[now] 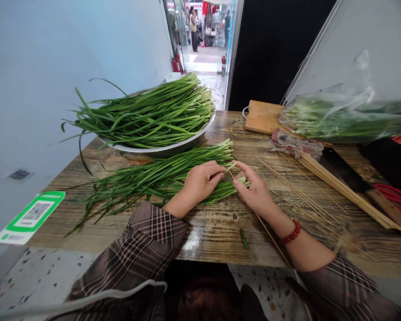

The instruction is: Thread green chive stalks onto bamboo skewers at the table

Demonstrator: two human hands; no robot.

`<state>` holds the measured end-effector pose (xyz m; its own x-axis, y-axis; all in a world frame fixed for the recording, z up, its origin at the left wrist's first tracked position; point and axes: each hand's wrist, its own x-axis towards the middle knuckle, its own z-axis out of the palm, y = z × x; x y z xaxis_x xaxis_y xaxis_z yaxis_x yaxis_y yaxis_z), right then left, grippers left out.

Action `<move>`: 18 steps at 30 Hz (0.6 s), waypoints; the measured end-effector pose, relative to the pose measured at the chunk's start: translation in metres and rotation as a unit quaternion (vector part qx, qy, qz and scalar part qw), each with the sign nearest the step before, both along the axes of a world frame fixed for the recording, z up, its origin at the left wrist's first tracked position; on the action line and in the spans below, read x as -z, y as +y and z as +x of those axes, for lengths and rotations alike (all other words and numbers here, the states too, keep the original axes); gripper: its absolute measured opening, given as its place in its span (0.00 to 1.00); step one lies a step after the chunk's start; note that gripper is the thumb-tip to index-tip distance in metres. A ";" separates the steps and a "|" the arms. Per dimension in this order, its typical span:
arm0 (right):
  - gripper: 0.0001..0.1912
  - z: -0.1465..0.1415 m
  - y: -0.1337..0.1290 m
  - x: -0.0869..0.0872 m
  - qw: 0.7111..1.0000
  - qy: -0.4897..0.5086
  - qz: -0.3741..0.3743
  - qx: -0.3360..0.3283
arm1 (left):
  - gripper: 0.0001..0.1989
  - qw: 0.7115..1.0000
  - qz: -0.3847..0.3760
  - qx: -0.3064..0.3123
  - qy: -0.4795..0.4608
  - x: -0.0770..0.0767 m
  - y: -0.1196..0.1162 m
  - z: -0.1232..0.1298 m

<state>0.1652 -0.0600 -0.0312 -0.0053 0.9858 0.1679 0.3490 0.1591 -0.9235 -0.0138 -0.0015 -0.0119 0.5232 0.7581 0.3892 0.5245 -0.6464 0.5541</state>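
My left hand (200,182) is closed, pinching the pale end of a garlic chive stalk (231,167) over the table's middle. My right hand (255,191) grips a thin bamboo skewer (270,237), its tip meeting the stalk between both sets of fingertips. Whether the tip passes through the stalk I cannot tell. The skewer's long end runs down under my right wrist to the table's front edge. Beneath and left of my hands lies a loose pile of garlic chives (147,176), pale ends pointing right.
Behind the pile stands a metal basin (187,143) heaped with more chives. To the right lie several loose skewers (297,189), a skewer bundle (347,189), a cleaver (345,167), a cutting board (263,117) and a plastic bag of greens (347,116). A QR card (33,216) sits at left.
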 end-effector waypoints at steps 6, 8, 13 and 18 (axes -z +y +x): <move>0.27 0.001 0.000 0.000 1.000 -0.005 0.003 -0.019 | 0.10 1.000 0.009 0.021 0.019 0.003 0.002 -0.002; 0.22 0.001 0.001 0.004 1.000 -0.010 0.009 -0.010 | 0.11 0.999 0.010 0.025 0.022 0.004 0.002 -0.002; 0.09 0.001 0.006 0.009 0.998 -0.028 0.050 0.024 | 0.11 0.994 -0.018 0.102 0.023 0.002 -0.001 0.002; 0.05 0.002 0.006 0.005 0.995 -0.076 0.050 0.033 | 0.11 0.992 -0.051 0.116 -0.025 0.001 0.011 -0.002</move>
